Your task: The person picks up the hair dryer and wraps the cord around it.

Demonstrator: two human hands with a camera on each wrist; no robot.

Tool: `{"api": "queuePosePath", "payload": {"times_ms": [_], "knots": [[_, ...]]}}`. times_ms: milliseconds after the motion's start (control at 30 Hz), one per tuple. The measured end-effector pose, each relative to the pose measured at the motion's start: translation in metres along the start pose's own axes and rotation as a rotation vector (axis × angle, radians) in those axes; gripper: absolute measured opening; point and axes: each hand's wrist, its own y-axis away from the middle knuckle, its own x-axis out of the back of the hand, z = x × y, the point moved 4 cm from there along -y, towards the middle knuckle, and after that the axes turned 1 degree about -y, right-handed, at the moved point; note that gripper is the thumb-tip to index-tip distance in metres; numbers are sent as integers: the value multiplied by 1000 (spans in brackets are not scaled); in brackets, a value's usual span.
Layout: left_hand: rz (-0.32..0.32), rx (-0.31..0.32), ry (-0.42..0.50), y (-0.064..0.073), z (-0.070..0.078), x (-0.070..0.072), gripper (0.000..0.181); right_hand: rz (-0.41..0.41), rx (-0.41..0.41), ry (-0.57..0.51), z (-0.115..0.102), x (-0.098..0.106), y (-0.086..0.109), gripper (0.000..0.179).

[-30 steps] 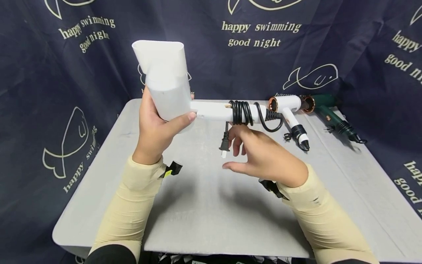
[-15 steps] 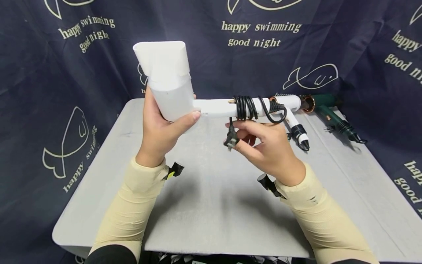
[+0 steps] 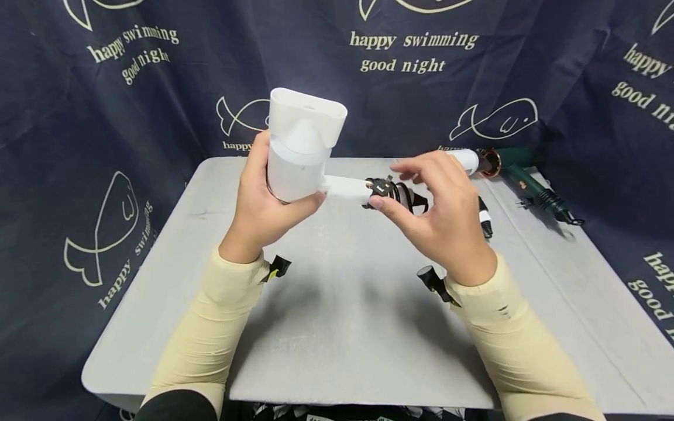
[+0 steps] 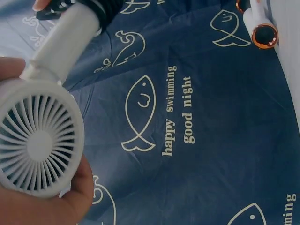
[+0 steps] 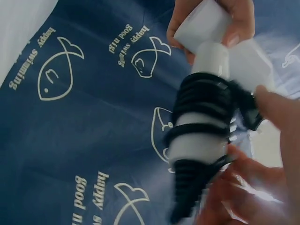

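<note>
My left hand [image 3: 263,199] grips the barrel of a white hair dryer [image 3: 300,172], raised above the table, its flat nozzle upward. In the left wrist view the round slotted grille of the hair dryer [image 4: 40,147] shows. The handle points right, with a black power cord [image 5: 201,101] wound in several turns round it. A black two-prong plug [image 3: 381,187] lies against the wound cord. My right hand [image 3: 447,204] is at the handle, thumb tip at the plug and the fingers spread apart from the thumb. In the right wrist view its fingers [image 5: 239,164] are beside the handle.
At the back right of the grey table [image 3: 337,351] lie another white hair dryer [image 3: 463,159], partly hidden by my right hand, and a dark green hair dryer [image 3: 532,184] with its cord wrapped. A dark blue printed curtain [image 3: 337,76] hangs behind and on both sides.
The plug, hanging below the handle before, now lies up against the wound cord. My right hand has risen with it. The hair dryer's nozzle has shifted right and its handle end has turned.
</note>
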Motion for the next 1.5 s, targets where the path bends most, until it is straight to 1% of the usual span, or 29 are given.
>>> {"api": "queuePosePath", "payload": {"times_ms": [100,200,267,333,400,467,533,600,700,767,833,900,967,1000,1100,1167,1267,1500], "knots": [[-44,4,1,2,-10,4,77,-146,-7,-59,5,-7,0,54],[-104,-1,-6,4,-18,7,79,-302,18,-217,6,-15,3,51],[-151,9,1,5,-20,8,80,-383,32,-326,5,-20,6,48],[-194,33,12,5,-21,7,83,-435,25,-417,6,-23,7,43],[-216,66,6,5,-20,6,86,-446,-15,-485,8,-27,9,37],[-218,95,0,4,-18,4,88,-430,-102,-560,12,-32,11,32],[-179,109,-47,2,-15,3,90,-399,-217,-638,18,-37,14,24],[-103,111,-100,1,-11,2,88,-362,-352,-707,26,-44,19,20],[25,102,-162,-1,-8,4,78,-306,-571,-760,45,-57,28,25],[80,94,-160,0,-11,7,70,-258,-736,-793,63,-65,36,29],[97,87,-144,0,-18,9,64,-193,-907,-832,84,-74,47,31],[90,87,-132,1,-25,9,61,-121,-1060,-901,107,-81,59,34],[74,89,-133,2,-30,8,59,-43,-1186,-974,130,-87,68,34],[65,94,-135,2,-32,7,58,-16,-1235,-1008,141,-89,72,36],[28,100,-154,3,-35,5,57,37,-1357,-1108,168,-94,78,34],[9,107,-162,4,-36,3,57,35,-1425,-1134,182,-95,80,33],[-5,120,-167,4,-36,2,57,8,-1495,-1122,197,-98,84,34],[-15,124,-158,4,-35,2,57,4,-1570,-1043,222,-105,92,32]]}}
